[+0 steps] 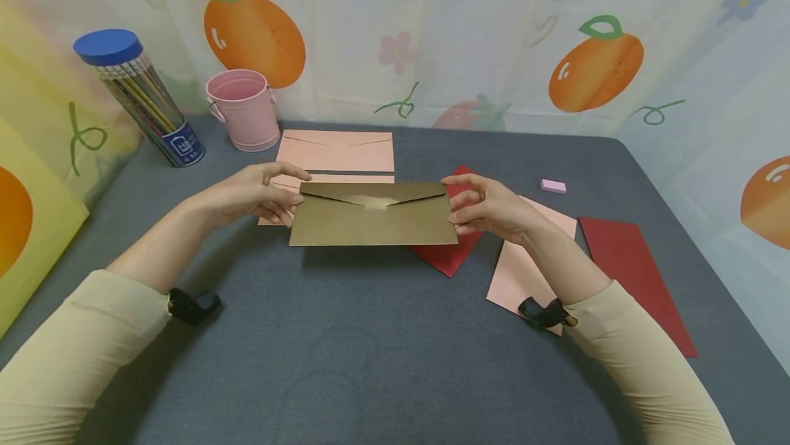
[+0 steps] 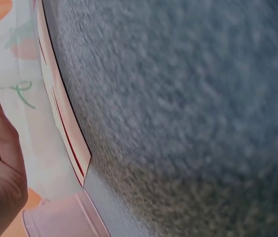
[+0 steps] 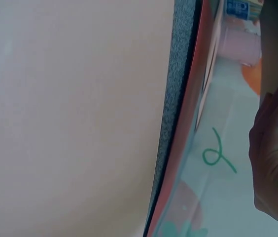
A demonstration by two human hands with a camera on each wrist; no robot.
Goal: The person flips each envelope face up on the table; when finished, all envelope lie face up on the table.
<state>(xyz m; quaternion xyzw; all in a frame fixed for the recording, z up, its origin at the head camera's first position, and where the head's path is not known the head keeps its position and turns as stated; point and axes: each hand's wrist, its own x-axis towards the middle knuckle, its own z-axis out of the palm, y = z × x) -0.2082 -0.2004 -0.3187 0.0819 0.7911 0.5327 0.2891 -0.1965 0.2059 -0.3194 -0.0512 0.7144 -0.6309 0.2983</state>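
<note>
A gold-brown envelope, flap side toward me, is held level a little above the table, its shadow falling below it. My left hand pinches its left edge between thumb and fingers. At the opposite edge, my right hand grips it the same way. Behind the envelope lie pink envelopes, partly covered by it. A red envelope shows beneath its right end. In the right wrist view, the gold-brown envelope stands dark above the fingers. The left wrist view shows only part of the left hand.
Under my right forearm lies a pink envelope, with a red one at the far right. A small pink eraser sits behind them. At the back left stand a pink bucket and a blue-lidded pencil tub.
</note>
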